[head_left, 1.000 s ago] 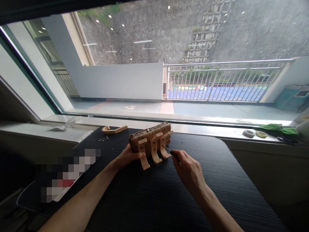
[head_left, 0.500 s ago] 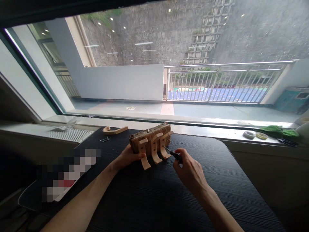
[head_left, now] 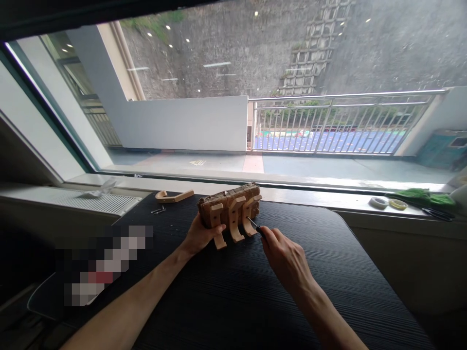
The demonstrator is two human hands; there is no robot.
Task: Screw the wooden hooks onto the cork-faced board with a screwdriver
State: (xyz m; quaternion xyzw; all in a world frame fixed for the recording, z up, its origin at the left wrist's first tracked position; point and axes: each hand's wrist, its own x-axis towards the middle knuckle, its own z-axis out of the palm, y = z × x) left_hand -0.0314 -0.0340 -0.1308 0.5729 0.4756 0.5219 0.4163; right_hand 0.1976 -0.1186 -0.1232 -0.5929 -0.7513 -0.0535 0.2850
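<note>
A bark-edged wooden board (head_left: 226, 200) is tilted up over the black table, with three curved pale wooden hooks along its front face. My left hand (head_left: 201, 234) is closed round the board's left end, its thumb lying across the leftmost hook (head_left: 218, 221). In my right hand (head_left: 283, 248) is a screwdriver (head_left: 260, 230) with a dark handle, much of it covered by the fingers. Its tip meets the lower hole area of the rightmost hook (head_left: 249, 219). Between these two sits the middle hook (head_left: 235, 221), which neither hand touches.
A loose wooden hook (head_left: 175, 196) and several screws (head_left: 158, 210) lie at the back left of the table (head_left: 219, 301). On the windowsill (head_left: 314, 200) are tape rolls (head_left: 379, 202), a green cloth (head_left: 423, 197) and dark scissors-like handles (head_left: 440, 214). A pixelated patch covers something at left.
My right hand has shifted its hold forward over the screwdriver handle, hiding more of it. The board has risen slightly, and my left thumb now sits higher across the leftmost hook.
</note>
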